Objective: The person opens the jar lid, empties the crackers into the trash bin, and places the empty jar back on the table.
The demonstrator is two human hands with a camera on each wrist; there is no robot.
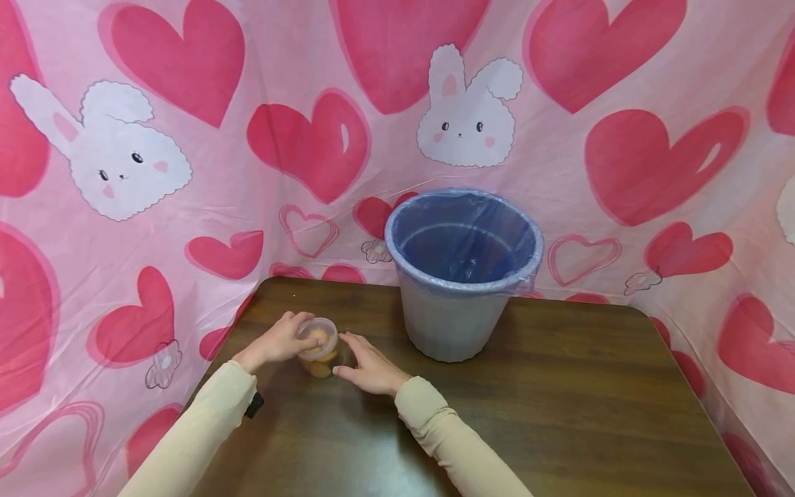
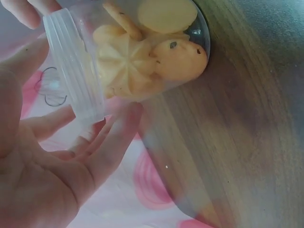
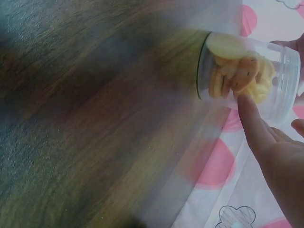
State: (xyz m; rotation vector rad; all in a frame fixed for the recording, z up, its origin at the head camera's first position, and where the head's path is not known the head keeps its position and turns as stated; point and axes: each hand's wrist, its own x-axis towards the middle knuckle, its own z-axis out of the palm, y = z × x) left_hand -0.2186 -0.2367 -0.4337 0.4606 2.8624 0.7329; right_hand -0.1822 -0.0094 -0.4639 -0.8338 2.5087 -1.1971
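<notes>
A clear plastic jar (image 1: 319, 368) stands upright on the table, with a translucent white lid (image 2: 73, 66) on top. Through its wall show golden cookies (image 2: 126, 64), one ridged like a flower and some with dark specks. My left hand (image 1: 279, 343) grips the jar at the lid, thumb on one side and fingers around the other. On the opposite side is my right hand (image 1: 375, 367), its fingers extended and spread beside the jar. In the right wrist view an index fingertip (image 3: 244, 99) overlaps the jar's wall.
A white bin (image 1: 452, 324) lined with a blue plastic bag (image 1: 466, 241) stands at the back of the brown wooden table (image 1: 559, 400), right of the jar. Behind and beside the table hangs a pink cloth (image 1: 385, 152) printed with hearts and rabbits.
</notes>
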